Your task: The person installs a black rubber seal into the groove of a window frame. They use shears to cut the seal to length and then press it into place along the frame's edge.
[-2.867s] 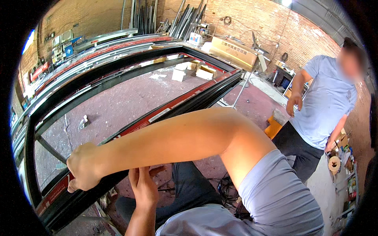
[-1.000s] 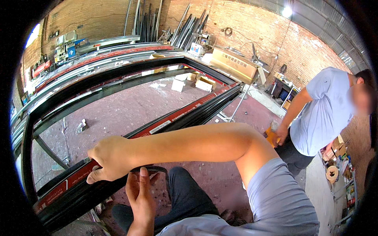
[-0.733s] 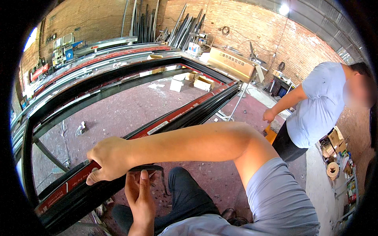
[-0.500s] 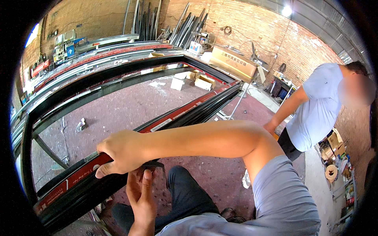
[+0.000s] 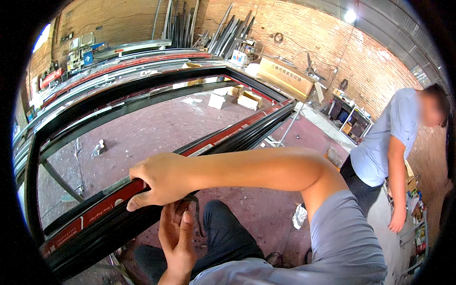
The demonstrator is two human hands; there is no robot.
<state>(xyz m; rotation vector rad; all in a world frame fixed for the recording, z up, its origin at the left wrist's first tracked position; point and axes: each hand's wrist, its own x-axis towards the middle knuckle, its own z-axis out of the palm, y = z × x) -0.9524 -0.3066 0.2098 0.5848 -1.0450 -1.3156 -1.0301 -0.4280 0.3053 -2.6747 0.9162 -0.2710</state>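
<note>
A large rectangular black frame (image 5: 90, 237) with red film along its top faces stretches before me, its near bar running from lower left to upper right. Across my body reaches my right hand (image 5: 159, 178), its fingers bent over the far edge of that bar and its thumb on the red face. Below its wrist, on the near side of the bar, my left hand (image 5: 178, 232) is turned palm up with its fingers curled. A thin black strip (image 5: 198, 213) comes out by those fingers and hangs down; the right wrist partly hides their tips.
A co-worker (image 5: 380, 137) in a grey shirt stands at the right. Cardboard boxes (image 5: 249, 100) and a long carton (image 5: 285, 76) lie beyond the frame. Metal profiles (image 5: 230, 31) lean on the brick wall. Cluttered shelves (image 5: 418, 228) line the right side.
Both my hands have shifted a little to the right along the bar. The co-worker has turned and moved right, one arm now hanging down. The view has tilted slightly.
</note>
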